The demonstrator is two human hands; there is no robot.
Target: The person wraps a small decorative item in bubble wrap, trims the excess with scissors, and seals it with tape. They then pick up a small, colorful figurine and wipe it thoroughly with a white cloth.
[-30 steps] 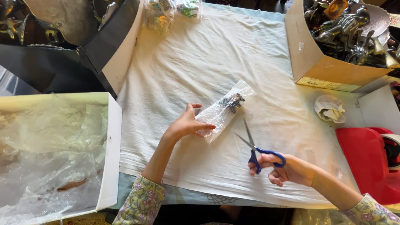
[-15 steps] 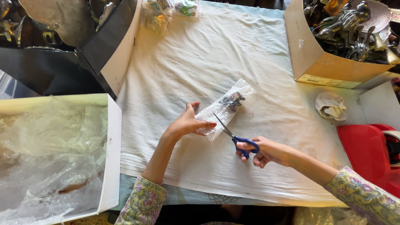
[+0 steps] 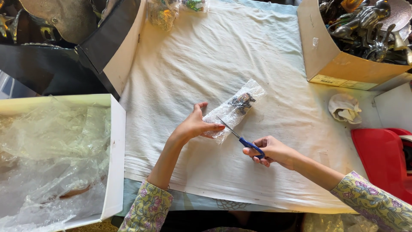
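Observation:
A small dark figurine wrapped in clear bubble wrap [image 3: 234, 109] lies on the white cloth [image 3: 214, 64] in the middle of the table. My left hand [image 3: 195, 125] presses on the near end of the wrap with fingers spread. My right hand [image 3: 272, 151] grips blue-handled scissors [image 3: 240, 138], whose blades point up-left and touch the near end of the wrap beside my left thumb.
A white box full of crumpled plastic wrap [image 3: 56, 163] stands at the left. A cardboard box of metal figurines [image 3: 343, 64] sits at the back right. A crumpled rag [image 3: 344, 107] and a red container [image 3: 382, 154] are at the right. Wrapped items [image 3: 161, 13] lie at the far edge.
My right hand has carried the scissors leftward, from open cloth to the near end of the wrapped figurine. My left hand has stayed on the wrap.

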